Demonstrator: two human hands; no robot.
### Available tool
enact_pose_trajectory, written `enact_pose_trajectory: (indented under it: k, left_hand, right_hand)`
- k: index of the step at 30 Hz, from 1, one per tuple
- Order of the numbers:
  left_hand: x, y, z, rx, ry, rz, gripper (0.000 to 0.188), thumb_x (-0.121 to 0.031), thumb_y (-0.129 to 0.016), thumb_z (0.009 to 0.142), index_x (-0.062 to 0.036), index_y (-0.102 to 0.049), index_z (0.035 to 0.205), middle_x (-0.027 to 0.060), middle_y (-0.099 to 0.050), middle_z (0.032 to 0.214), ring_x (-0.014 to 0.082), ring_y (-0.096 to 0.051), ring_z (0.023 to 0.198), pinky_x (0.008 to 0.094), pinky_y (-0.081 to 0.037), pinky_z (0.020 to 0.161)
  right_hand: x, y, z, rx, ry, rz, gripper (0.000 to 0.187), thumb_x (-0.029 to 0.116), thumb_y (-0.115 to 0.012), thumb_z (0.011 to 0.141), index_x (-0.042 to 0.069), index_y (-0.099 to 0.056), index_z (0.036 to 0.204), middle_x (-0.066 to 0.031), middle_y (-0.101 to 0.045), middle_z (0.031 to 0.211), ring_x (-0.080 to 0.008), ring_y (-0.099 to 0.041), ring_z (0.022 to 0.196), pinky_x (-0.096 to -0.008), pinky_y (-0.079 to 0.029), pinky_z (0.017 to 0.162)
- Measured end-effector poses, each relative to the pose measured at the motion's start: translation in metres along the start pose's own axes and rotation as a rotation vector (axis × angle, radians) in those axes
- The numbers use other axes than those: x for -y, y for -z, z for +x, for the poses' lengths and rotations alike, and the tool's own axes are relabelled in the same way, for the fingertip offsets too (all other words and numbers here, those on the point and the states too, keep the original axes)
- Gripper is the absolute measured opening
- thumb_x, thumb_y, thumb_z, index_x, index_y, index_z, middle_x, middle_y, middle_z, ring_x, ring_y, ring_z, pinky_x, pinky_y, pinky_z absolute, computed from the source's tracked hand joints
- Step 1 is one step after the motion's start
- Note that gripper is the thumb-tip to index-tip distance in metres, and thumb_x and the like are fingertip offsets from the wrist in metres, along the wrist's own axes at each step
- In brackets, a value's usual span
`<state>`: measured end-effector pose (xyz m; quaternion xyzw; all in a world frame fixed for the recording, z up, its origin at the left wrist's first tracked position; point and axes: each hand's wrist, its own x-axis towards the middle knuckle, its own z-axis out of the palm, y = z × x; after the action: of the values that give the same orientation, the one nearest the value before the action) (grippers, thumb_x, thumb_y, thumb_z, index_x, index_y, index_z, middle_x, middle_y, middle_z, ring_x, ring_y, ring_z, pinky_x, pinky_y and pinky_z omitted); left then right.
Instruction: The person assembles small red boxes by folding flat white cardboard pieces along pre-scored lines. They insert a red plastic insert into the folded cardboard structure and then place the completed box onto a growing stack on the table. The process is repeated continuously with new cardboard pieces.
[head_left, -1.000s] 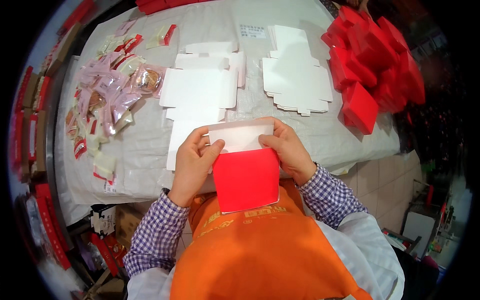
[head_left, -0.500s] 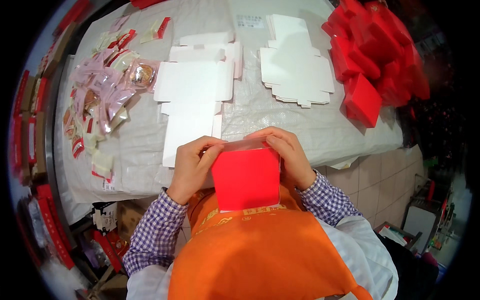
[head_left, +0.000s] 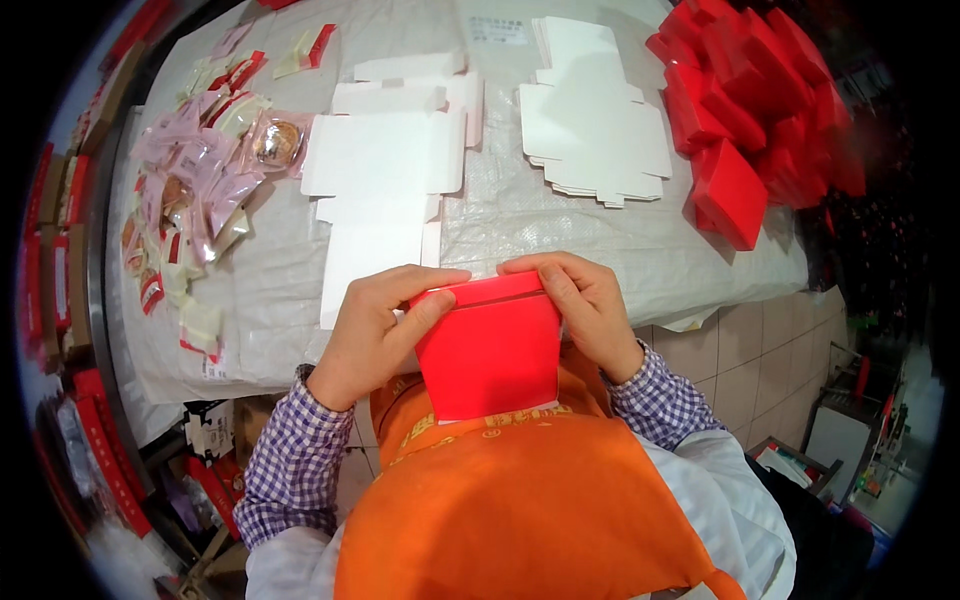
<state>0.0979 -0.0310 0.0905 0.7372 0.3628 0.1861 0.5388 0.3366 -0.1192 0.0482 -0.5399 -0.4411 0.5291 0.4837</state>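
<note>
A red cardboard box (head_left: 490,360) rests against my orange apron (head_left: 500,510), one broad side facing up. My left hand (head_left: 385,315) grips its far left corner, thumb on the top and fingers along the far edge. At the far right corner, my right hand (head_left: 580,300) holds it the same way. Between my thumbs a red flap (head_left: 490,288) lies folded along the far edge, with a thin dark gap beneath it. The box's underside is hidden.
Flat white box blanks (head_left: 385,150) lie on the sheet-covered table (head_left: 490,225), with another stack of blanks (head_left: 590,120) beyond. Wrapped pastries (head_left: 200,185) are heaped at the left. Several red boxes (head_left: 735,190) pile up at the right.
The far flap has folded down, showing its red outside and leaving only a narrow slit. Both hands have shifted slightly, still holding the box's far corners.
</note>
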Motion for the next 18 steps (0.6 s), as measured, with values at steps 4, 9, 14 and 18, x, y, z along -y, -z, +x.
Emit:
enact_pose_trajectory:
  k: [4, 9, 14, 18]
  left_hand:
    - [0.000, 0.002, 0.001, 0.030, 0.035, -0.048, 0.027, -0.012, -0.055, 0.103, 0.0017, -0.073, 0.118, 0.0099, -0.074, 0.105, 0.0156, -0.066, 0.093, 0.0283, -0.051, 0.084]
    - [0.005, -0.005, -0.004, 0.011, 0.030, -0.059, 0.031, -0.015, -0.050, 0.106, 0.0007, -0.073, 0.120, 0.0117, -0.073, 0.112, 0.0181, -0.066, 0.100, 0.0300, -0.051, 0.089]
    - [0.011, -0.019, -0.009, -0.043, -0.104, -0.074, 0.034, -0.017, -0.046, 0.108, 0.0016, -0.070, 0.124, 0.0157, -0.071, 0.120, 0.0259, -0.066, 0.111, 0.0344, -0.050, 0.098]
    - [0.015, -0.027, -0.012, -0.119, -0.098, -0.132, 0.031, -0.016, -0.050, 0.107, 0.0024, -0.069, 0.122, 0.0171, -0.071, 0.119, 0.0288, -0.067, 0.112, 0.0352, -0.051, 0.099]
  right_hand:
    - [0.003, -0.001, -0.002, 0.007, 0.010, -0.010, 0.034, 0.021, -0.048, 0.110, -0.001, -0.072, 0.119, -0.0016, -0.072, 0.089, -0.0020, -0.050, 0.059, -0.0193, -0.042, 0.053]
    - [0.003, 0.004, -0.003, 0.041, 0.092, -0.135, 0.033, 0.017, -0.047, 0.108, -0.003, -0.072, 0.118, -0.0082, -0.074, 0.099, -0.0090, -0.062, 0.074, -0.0237, -0.051, 0.067]
    - [0.002, 0.008, -0.004, 0.057, 0.239, -0.227, 0.032, 0.011, -0.045, 0.105, -0.004, -0.072, 0.117, -0.0190, -0.074, 0.113, -0.0250, -0.071, 0.106, -0.0337, -0.055, 0.092]
    - [0.002, 0.008, -0.006, 0.048, 0.383, -0.296, 0.032, 0.009, -0.045, 0.103, -0.004, -0.072, 0.115, -0.0203, -0.074, 0.114, -0.0290, -0.072, 0.106, -0.0353, -0.055, 0.093]
